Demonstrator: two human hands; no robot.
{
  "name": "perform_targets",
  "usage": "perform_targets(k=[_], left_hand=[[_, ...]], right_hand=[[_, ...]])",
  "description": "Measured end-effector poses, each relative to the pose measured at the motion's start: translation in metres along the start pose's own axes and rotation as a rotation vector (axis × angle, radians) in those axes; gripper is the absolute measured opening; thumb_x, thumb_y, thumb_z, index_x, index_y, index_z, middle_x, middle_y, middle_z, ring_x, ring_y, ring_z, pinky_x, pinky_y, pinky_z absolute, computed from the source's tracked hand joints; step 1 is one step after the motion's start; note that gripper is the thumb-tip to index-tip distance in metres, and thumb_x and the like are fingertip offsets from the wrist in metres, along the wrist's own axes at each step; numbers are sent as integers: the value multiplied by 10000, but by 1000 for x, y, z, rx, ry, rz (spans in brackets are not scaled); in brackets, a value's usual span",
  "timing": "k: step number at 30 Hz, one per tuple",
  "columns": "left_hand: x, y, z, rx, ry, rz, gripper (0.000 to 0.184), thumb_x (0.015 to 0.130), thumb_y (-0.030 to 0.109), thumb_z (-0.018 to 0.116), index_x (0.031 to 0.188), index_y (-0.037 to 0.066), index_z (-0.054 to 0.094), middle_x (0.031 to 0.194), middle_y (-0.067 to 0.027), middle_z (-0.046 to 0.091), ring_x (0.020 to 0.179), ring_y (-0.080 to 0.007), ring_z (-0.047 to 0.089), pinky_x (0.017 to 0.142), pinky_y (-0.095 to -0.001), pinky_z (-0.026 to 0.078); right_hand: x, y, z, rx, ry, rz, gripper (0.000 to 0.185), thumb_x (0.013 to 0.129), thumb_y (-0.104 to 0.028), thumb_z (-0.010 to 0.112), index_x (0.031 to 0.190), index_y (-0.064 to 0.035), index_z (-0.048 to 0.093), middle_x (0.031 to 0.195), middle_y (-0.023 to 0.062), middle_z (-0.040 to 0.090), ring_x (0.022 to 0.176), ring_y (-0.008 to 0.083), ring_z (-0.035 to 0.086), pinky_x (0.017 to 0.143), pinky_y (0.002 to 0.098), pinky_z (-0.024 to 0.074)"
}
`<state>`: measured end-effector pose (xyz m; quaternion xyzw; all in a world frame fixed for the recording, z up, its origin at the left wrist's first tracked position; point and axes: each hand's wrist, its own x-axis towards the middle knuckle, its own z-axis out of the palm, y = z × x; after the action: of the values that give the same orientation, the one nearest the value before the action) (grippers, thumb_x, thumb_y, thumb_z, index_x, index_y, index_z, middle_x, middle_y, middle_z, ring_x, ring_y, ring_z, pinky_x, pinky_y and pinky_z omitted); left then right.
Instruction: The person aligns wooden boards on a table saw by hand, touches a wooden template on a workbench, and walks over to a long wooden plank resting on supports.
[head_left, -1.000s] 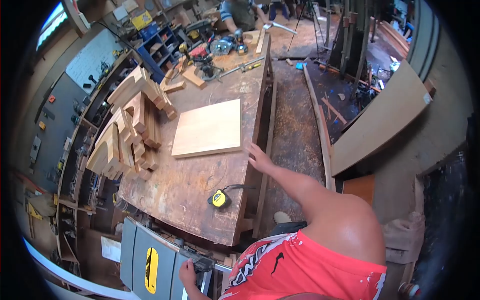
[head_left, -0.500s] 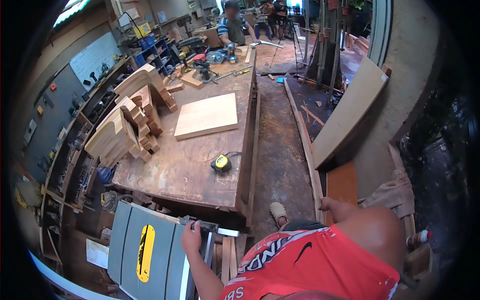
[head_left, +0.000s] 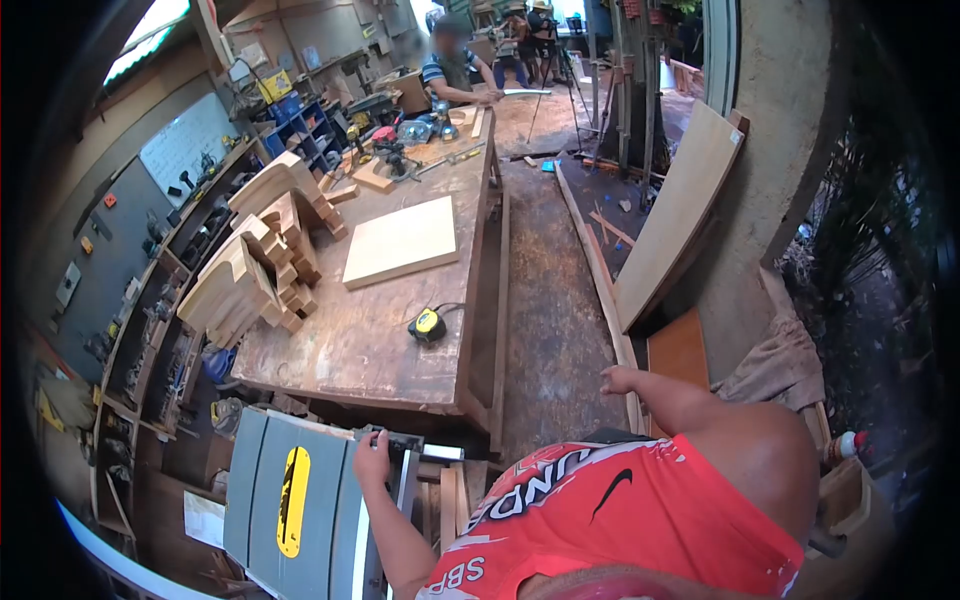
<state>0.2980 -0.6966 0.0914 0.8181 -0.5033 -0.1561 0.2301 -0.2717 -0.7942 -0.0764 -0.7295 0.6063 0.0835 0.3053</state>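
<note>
The left hand (head_left: 370, 457) is at the edge of the saw (head_left: 252, 490), fingers bent over a dark fitting (head_left: 402, 441); whether they grip it or only rest there cannot be told. The saw stands just beside the near end of the bench (head_left: 350, 365), a yellow insert (head_left: 294, 490) set in its grey top. The right hand (head_left: 618, 380) hangs well apart, above the floor (head_left: 550, 320), fingers seemingly curled, with nothing visible in them; how tightly cannot be told. On the bench lie a tape measure (head_left: 428, 326), a flat board (head_left: 402, 240) beyond it, and stacked curved pieces (head_left: 225, 290) left of the board. Farther along are power tools (head_left: 415, 132), and another person (head_left: 447, 78) is at the far end. A blue rack (head_left: 297, 128) beyond the bench has several compartments, their contents too small to make out; a yellow box (head_left: 275, 86) sits above, its inside hidden. The wall shelves (head_left: 120, 408) at left are crowded with small tools and odds and ends.
</note>
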Motion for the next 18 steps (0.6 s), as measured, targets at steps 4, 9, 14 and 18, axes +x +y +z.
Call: perform_targets(k=[4,9,14,18], left_hand=[[8,-1,5,-4,24,-27,432,840,470,574,1047,98,651,1046,-194,638,1000,-373,587,849,-421,459],[6,11,3,25,36,-86,432,826,467,591,1021,87,661,1027,-187,644,979,-355,598,844,-407,460],[12,3,10,2,59,-95,419,819,441,608,1003,69,670,1016,-193,645,972,-350,600,846,-406,460],[18,-10,16,22,98,-84,438,811,432,619,1007,43,669,1005,-204,646,956,-352,605,844,-402,460]], right_hand=[[-4,33,-12,26,-14,-19,692,778,-488,648,1315,-84,484,1293,192,515,1190,329,501,1006,391,395],[-10,107,11,40,-78,126,645,771,-495,652,1268,-99,544,1218,193,573,1143,322,541,966,387,428],[-16,182,41,120,-179,181,673,758,-479,679,1258,-49,545,1201,188,586,1118,308,565,941,372,444],[-33,194,22,254,-223,208,683,744,-449,708,1260,-36,539,1215,187,580,1131,293,560,944,365,442]])
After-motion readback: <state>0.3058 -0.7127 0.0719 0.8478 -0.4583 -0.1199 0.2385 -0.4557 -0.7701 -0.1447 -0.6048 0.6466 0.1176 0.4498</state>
